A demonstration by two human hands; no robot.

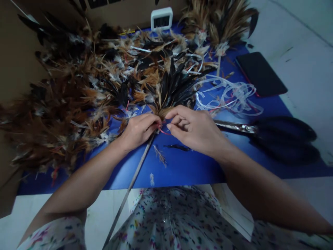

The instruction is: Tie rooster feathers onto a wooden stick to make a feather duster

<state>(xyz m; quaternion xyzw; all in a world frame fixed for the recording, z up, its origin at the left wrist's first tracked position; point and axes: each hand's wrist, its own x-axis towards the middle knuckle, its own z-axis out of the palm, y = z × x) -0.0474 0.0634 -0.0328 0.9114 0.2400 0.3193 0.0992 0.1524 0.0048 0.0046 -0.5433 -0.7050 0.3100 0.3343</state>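
Observation:
My left hand [140, 130] is closed in a pinch at the base of a feather bundle [173, 86], where it meets a thin stick [135, 175]. Black feathers fan out at the top of the bundle, with brown ones lower down. The stick slants toward me past the table edge. Red string [164, 132] shows at the left fingertips and runs toward my right hand [194, 130]. That hand is close by, fingers curled, with a gap between the tips of thumb and forefinger. Part of the string is hidden by the right thumb.
Brown and black feather tufts [70, 93] cover the left and back of the blue table [182, 170]. To the right lie white plastic strips [231, 95], black-handled scissors [283, 135] and a dark phone [261, 74]. A small white digital clock [161, 19] stands behind, near cardboard [122, 15].

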